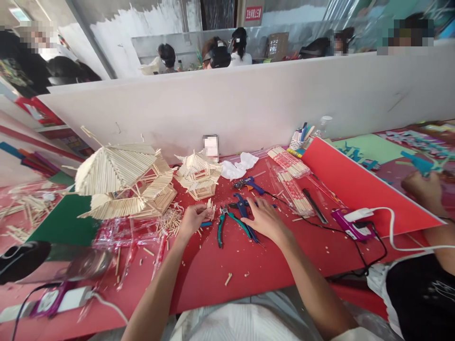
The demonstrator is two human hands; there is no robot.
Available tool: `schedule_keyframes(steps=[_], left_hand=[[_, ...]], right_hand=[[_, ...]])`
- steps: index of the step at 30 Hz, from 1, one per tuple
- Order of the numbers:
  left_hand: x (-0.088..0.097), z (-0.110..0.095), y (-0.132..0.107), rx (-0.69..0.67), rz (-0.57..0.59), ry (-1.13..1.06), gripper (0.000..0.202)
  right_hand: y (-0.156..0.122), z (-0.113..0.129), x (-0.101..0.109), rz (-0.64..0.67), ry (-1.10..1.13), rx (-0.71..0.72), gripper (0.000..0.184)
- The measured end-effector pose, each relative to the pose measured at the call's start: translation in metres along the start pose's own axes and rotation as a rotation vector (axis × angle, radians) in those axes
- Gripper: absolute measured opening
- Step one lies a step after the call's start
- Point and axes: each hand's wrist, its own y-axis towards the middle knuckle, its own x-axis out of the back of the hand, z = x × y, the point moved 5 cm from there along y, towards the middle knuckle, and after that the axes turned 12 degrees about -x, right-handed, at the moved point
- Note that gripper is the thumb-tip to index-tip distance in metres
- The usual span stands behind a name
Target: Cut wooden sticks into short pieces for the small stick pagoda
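Note:
My left hand (195, 219) is closed, its fingertips pinching a small cluster of short wooden sticks (210, 208) just above the red table. My right hand (267, 219) is spread with its palm down, its fingers over a blue-handled tool (242, 204); whether they touch it I cannot tell. Between my hands lie pliers with teal handles (232, 217). A blue glue gun (250, 184) rests just beyond. Left of my left hand is a pile of cut stick pieces (171, 220). A small stick pavilion (199, 175) and a larger one (122, 177) stand behind it.
Packs of sticks (293, 189) and a black cutter (315, 206) lie to the right, by a red board (359, 189) and a purple power strip (352, 224). A bottle (78, 263) lies at left. A co-worker's hand (424, 187) works at far right. A white partition (249, 104) stands behind.

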Motion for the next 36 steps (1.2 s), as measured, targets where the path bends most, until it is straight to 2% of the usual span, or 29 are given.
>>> schedule_keyframes(steps=[3, 7, 12, 15, 18, 21, 24, 29, 36], left_hand=[[0.002, -0.001, 0.0, -0.008, -0.015, 0.0, 0.052], [0.002, -0.006, 0.0, -0.018, -0.028, -0.006, 0.055], [0.001, -0.006, -0.001, -0.013, -0.027, -0.011, 0.052], [0.001, -0.005, -0.001, -0.022, -0.024, 0.002, 0.049], [0.001, -0.007, -0.002, -0.026, -0.02, 0.004, 0.049], [-0.001, -0.01, -0.002, -0.008, -0.013, -0.027, 0.051], [-0.004, -0.011, -0.003, 0.01, 0.004, -0.054, 0.052], [-0.006, -0.01, -0.004, 0.008, 0.033, -0.024, 0.047], [-0.007, -0.011, -0.007, 0.034, 0.075, 0.02, 0.046]], right_hand=[[-0.006, 0.001, -0.007, -0.035, -0.06, -0.038, 0.074], [-0.007, 0.01, -0.004, -0.069, -0.11, -0.055, 0.075], [-0.008, 0.013, -0.002, -0.094, -0.171, -0.048, 0.063], [-0.007, 0.006, 0.001, -0.129, -0.153, -0.033, 0.058], [-0.004, -0.003, 0.011, -0.138, -0.042, -0.014, 0.053], [0.001, -0.005, 0.024, -0.054, 0.221, 0.044, 0.049], [0.006, 0.005, 0.035, 0.094, 0.403, 0.147, 0.044], [0.01, 0.027, 0.037, 0.232, 0.487, 0.235, 0.038], [0.01, 0.045, 0.033, 0.276, 0.474, 0.248, 0.037]])
